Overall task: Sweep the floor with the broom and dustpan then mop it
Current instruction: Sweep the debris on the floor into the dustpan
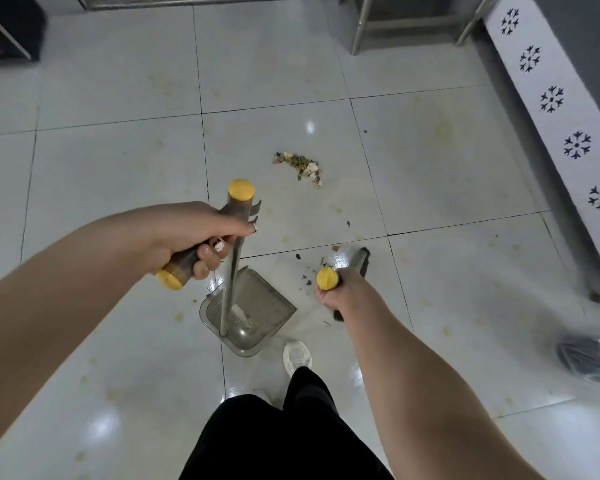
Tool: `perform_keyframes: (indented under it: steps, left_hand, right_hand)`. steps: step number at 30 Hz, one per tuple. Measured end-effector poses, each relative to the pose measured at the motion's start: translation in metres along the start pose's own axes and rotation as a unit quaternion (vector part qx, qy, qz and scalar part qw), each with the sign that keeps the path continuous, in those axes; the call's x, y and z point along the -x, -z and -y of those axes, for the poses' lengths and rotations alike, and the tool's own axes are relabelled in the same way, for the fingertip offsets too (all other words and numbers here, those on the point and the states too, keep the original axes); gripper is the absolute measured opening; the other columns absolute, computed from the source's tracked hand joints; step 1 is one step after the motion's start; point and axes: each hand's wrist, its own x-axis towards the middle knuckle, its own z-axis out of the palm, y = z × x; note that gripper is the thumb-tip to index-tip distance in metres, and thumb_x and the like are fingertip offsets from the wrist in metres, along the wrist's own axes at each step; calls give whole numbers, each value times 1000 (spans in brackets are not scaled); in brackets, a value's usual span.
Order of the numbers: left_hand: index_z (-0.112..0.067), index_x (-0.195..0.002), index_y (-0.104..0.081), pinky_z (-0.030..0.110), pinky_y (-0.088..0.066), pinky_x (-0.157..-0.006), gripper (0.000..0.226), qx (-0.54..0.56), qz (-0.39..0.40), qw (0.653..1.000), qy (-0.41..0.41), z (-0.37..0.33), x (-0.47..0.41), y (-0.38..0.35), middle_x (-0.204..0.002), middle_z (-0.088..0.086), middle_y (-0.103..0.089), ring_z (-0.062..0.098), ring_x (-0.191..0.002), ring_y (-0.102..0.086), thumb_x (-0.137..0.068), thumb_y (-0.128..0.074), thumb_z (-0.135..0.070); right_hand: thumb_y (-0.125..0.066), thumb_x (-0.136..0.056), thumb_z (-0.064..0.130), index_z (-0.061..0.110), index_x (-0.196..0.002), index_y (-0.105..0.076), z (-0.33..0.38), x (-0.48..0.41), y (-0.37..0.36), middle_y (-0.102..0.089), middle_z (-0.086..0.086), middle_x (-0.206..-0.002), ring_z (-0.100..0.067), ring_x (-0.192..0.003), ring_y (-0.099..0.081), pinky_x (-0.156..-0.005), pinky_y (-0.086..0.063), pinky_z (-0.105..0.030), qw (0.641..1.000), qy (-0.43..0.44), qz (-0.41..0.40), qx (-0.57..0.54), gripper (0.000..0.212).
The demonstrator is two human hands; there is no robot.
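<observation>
Grey translucent plastic dustpan (264,303) rests on the white tiled floor (118,168), left hand (187,233) clenched round its handle (238,207), right hand (336,296) gripping the yellow-capped broom (327,278) to draw the scrap pile (300,166) in.

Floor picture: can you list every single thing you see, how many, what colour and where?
dustpan: one, clear grey with a metal pole, on the floor in front of the feet
broom: one, metal pole, yellow cap, dark bristles, right of the dustpan
rubbish pile: one, green and beige, tile beyond the dustpan
scraps: several, dark, by the broom
floor: white tiles, yellowish stains
metal legs: a few, silver, top right
wall panel: one, white with black snowflakes, right edge
wrapped bundle: one, dark under clear plastic, blurred, lower right
shoe: one, white, below the dustpan
trousers: black, bottom centre
left hand: one, grips the dustpan's brown handle
right hand: one, grips the broom's top
</observation>
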Motion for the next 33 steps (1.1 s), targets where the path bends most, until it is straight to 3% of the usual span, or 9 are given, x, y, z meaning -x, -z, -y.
perform_keyframes:
  steps: [4,8,12,17,21,25,30,31,33]
  left_hand:
    - [-16,-63,-40,15,-26,-30,35,-3,0,1000,-3,-12,-4,17,-41,-6,-36,5,-28,-28,-87,-61,-32]
    - [-16,-64,-40,14,-27,-30,34,-12,1,1000,-11,-17,-6,41,-40,-6,-36,5,-27,-28,-86,-61,-31]
    - [-15,-65,-40,14,-27,-29,34,-21,11,999,-29,-14,-7,69,-40,-5,-36,4,-26,-28,-87,-61,-30]
    - [-15,-64,-39,12,-26,-29,34,-36,38,997,-51,-3,-4,113,-39,-6,-35,3,-25,-28,-88,-60,-28]
    - [-17,-63,-38,13,-26,-29,36,-56,79,994,-56,6,-3,142,-39,-6,-34,3,-26,-27,-86,-62,-31]
    - [-16,-63,-39,12,-26,-30,36,-74,97,991,-52,12,-7,157,-38,-6,-34,3,-26,-27,-86,-61,-31]
    - [-16,-63,-38,12,-24,-29,35,-95,84,990,-62,9,-18,171,-39,-6,-33,3,-26,-26,-89,-59,-28]
    - [-16,-63,-38,12,-24,-29,35,-101,80,990,-64,6,-20,173,-39,-6,-34,4,-26,-26,-89,-59,-28]
    - [-15,-64,-38,13,-24,-29,35,-108,74,989,-66,0,-25,178,-39,-6,-35,4,-26,-26,-89,-59,-27]
  right_hand:
    - [-41,-98,14,14,-86,-47,11,6,-23,-54,-2,-67,-11,-57,-53,-30,-45,-22,1000,7,19,6,14]
    - [-39,-89,2,8,-73,-46,21,18,-30,-49,-5,-50,-17,-33,-50,-31,-43,-18,999,22,43,-19,18]
    - [-40,-91,7,8,-70,-47,8,27,-24,-47,-6,-37,-16,-26,-48,-29,-42,-17,999,42,33,3,22]
    - [-39,-95,13,11,-79,-47,-40,30,-11,-49,-7,-39,-15,-26,-49,-33,-45,-17,997,66,-19,19,18]
    - [-42,-93,8,10,-75,-48,-90,23,-10,-51,-6,-64,-16,-45,-50,-32,-47,-22,993,83,-85,-13,19]
    - [-43,-91,9,8,-70,-51,-126,8,-13,-58,-6,-44,-16,-58,-51,-30,-48,-29,990,54,-130,-15,22]
    - [-49,-89,5,12,-103,-60,-148,-21,-35,-62,-1,-87,-16,-72,-58,-42,-52,-26,989,55,-117,-71,19]
    - [-51,-89,5,17,-106,-60,-149,-26,-45,-63,0,-88,-15,-70,-60,-41,-52,-27,989,50,-107,-87,23]
    - [-50,-89,4,16,-93,-58,-147,-32,-70,-65,-3,-67,-15,-52,-62,-35,-49,-29,990,44,-65,-116,15]
